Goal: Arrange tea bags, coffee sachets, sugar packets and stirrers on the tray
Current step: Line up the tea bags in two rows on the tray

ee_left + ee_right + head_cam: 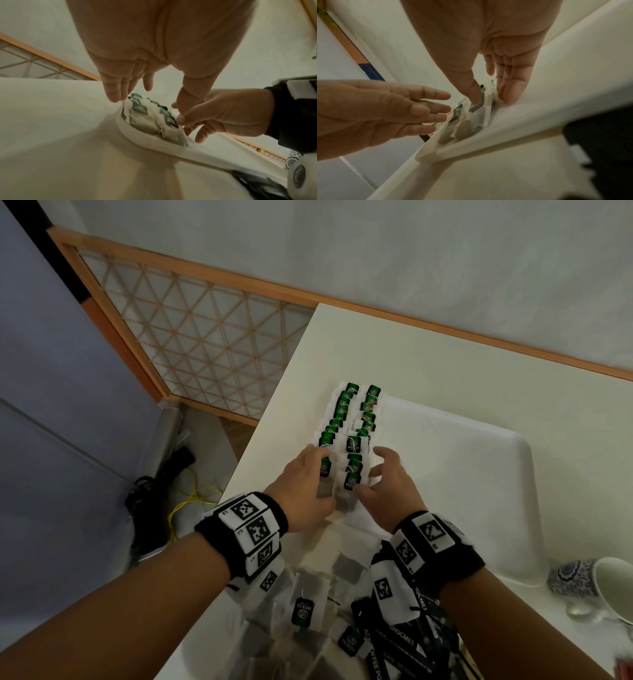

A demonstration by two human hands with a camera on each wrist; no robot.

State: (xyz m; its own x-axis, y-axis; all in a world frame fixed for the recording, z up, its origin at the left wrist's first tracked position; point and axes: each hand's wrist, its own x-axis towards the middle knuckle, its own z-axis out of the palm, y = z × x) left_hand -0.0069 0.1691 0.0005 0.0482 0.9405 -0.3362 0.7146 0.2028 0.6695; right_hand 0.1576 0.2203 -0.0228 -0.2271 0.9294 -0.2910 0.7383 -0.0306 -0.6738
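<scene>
Two rows of tea bags [352, 419] with green tags lie along the left side of the white tray [462, 457]. Both hands are at the near end of these rows. My left hand [318, 474] has straight fingers against the outer edge of the left row [137, 108]. My right hand [373, 474] flanks the right row; its thumb [475, 94] presses on a tea bag tag [477, 106] while the other fingers stay relaxed beside the bags. Neither hand grips anything. The tray rim [154, 143] shows just below the bags.
Loose tea bags [305, 607] and dark coffee sachets [400, 642] lie heaped on the white table in front of the tray, under my wrists. A patterned cup [603, 587] stands at the right. The table's left edge drops to the floor, where cables lie.
</scene>
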